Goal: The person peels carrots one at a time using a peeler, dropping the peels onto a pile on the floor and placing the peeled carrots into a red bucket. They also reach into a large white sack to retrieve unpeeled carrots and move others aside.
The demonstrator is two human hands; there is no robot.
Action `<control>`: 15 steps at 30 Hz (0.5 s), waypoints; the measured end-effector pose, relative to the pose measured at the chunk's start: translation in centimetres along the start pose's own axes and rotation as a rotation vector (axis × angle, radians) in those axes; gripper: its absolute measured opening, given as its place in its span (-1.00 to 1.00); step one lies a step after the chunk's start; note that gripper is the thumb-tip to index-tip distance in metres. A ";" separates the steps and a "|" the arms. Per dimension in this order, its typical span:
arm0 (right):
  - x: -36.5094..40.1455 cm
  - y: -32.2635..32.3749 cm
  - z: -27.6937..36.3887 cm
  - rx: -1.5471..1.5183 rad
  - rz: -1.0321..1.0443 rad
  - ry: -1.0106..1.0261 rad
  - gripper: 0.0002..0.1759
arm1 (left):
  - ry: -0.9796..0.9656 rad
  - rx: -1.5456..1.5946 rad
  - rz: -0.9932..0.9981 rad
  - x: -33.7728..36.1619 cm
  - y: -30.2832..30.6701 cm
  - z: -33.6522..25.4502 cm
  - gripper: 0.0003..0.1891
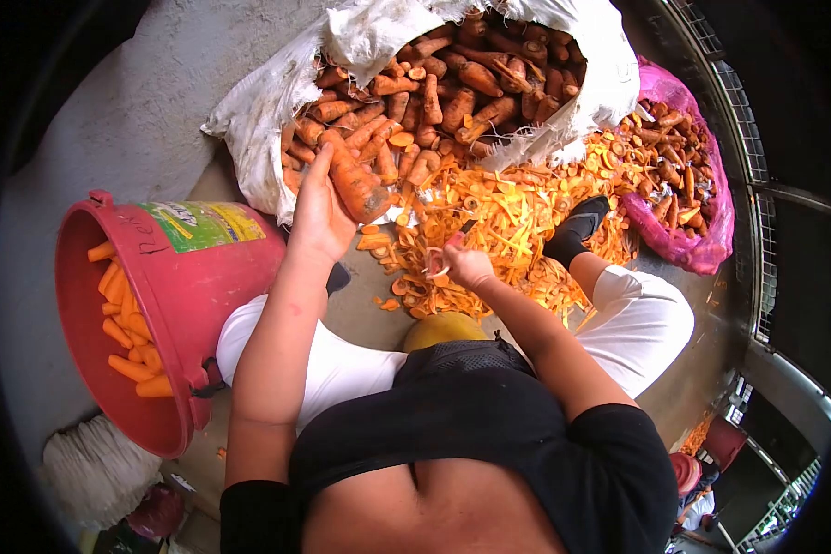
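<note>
My left hand (pixel 321 220) is closed around a thick unpeeled carrot (pixel 349 175), its broad end dark with soil and tilted down to the right. Lower and to the right, my right hand (pixel 471 268) grips a small red-handled tool (pixel 455 240) with a short dark end; its exact kind I cannot tell. Beneath that hand spreads a heap of orange carrot peelings (pixel 508 217). Just beyond the held carrot, a white woven sack (pixel 258 120) lies with its mouth open, full of unpeeled carrots (pixel 457 106).
A red bucket (pixel 222 263) lies tipped at left, peeled carrots (pixel 129 323) inside. At right stands a pink bag (pixel 702 245) of carrot pieces. My white-trousered legs (pixel 642 309) flank the heap. A pale sack (pixel 97 475) sits behind the bucket; metal grating (pixel 743 129) runs along the right.
</note>
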State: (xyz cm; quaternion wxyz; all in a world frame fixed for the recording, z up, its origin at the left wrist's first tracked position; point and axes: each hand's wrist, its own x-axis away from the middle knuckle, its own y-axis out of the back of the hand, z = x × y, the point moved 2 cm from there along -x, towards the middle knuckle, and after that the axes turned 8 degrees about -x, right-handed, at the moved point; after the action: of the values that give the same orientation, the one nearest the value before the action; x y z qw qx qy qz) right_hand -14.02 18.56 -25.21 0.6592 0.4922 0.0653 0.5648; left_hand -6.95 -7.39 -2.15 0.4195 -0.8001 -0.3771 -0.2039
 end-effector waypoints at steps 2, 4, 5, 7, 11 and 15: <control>-0.5 -0.9 0.4 0.068 0.171 -0.107 -0.69 | 0.014 0.000 0.007 0.3 -0.5 -0.1 -0.67; -1.0 -2.5 0.0 0.100 0.250 -0.203 -0.70 | 0.017 0.006 0.019 0.6 -0.8 -0.2 -0.66; -1.2 -2.4 -0.1 0.072 0.253 -0.216 -0.68 | 0.015 0.015 0.030 0.6 -0.9 -0.1 -0.66; -1.3 -2.1 -0.1 0.018 0.258 -0.251 -0.61 | 0.033 0.034 0.046 0.7 -0.8 0.0 -0.66; -0.1 -0.7 0.7 -0.038 0.047 -0.358 -0.64 | 0.061 0.064 0.093 0.3 -0.4 0.0 -0.64; 2.0 2.8 1.3 -0.111 0.013 -0.321 -0.60 | -0.019 0.046 0.033 0.7 -0.8 0.3 -0.61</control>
State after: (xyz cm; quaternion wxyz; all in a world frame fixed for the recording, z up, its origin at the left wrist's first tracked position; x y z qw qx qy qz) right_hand -14.37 19.05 -21.62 0.6837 0.5394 -0.0751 0.4858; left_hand -7.12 -6.58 -1.43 0.4374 -0.7984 -0.3724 -0.1807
